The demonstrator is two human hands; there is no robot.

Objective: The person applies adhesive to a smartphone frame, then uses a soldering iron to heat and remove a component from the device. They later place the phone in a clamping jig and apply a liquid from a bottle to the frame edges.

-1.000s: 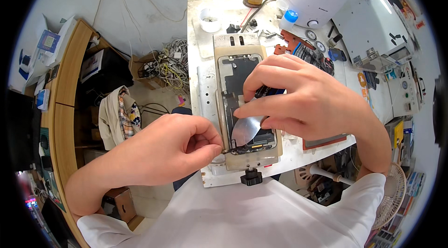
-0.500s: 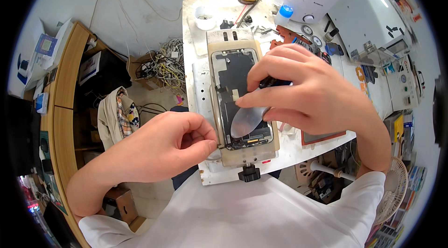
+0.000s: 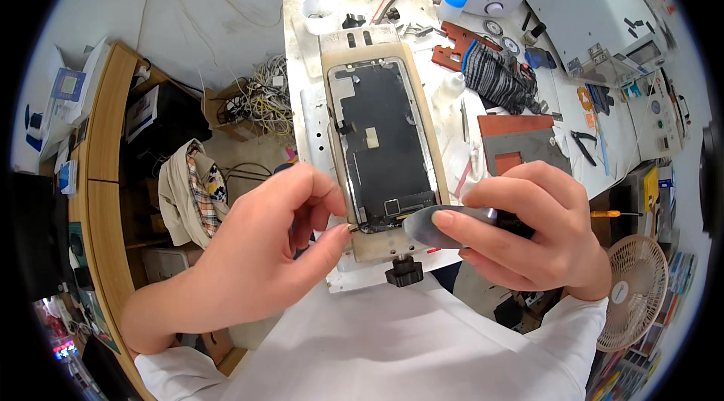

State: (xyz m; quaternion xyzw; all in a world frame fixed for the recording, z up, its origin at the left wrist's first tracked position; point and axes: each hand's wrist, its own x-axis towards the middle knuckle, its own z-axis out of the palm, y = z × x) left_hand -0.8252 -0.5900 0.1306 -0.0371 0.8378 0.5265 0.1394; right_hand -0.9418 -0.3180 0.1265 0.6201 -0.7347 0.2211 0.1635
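Note:
A phone screen assembly (image 3: 388, 125), dark with a pale metal frame, lies in a beige clamping fixture (image 3: 381, 248) with a black knob (image 3: 405, 271) at its near end. My right hand (image 3: 532, 231) is closed on a pry tool (image 3: 437, 226) with a broad, rounded metal blade and a dark handle. The blade's tip hovers over or touches the assembly's near right corner; which one I cannot tell. At the near left corner, my left hand (image 3: 275, 242) has its fingers curled and thumb tip against the fixture's edge. Anything small in that pinch is hidden.
Right of the fixture are a white bottle (image 3: 450, 88), a striped grey glove (image 3: 494, 76), a reddish-brown framed mat (image 3: 520, 144) and black pliers (image 3: 583, 148). A blue-capped bottle (image 3: 454, 3) and a small white tub (image 3: 320, 16) stand farther back. A fan (image 3: 633, 291) sits low at right.
My right hand has moved right and toward me, drawing the blade from over the assembly to its near right corner. My left hand stays at the near left corner, its fingers slightly looser.

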